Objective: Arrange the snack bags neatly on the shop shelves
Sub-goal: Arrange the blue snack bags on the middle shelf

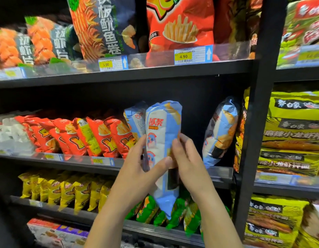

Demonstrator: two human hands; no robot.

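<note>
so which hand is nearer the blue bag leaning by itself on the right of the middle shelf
Right. The right hand is just left of the leaning blue bag, not touching it; the left hand is farther left, beyond the held bag both hands hold.

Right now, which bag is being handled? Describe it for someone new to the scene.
Find the middle shelf with its row of red bags. Right of that row, a pale blue bag is upright between the left hand and right hand; the other blue bags are unheld.
</note>
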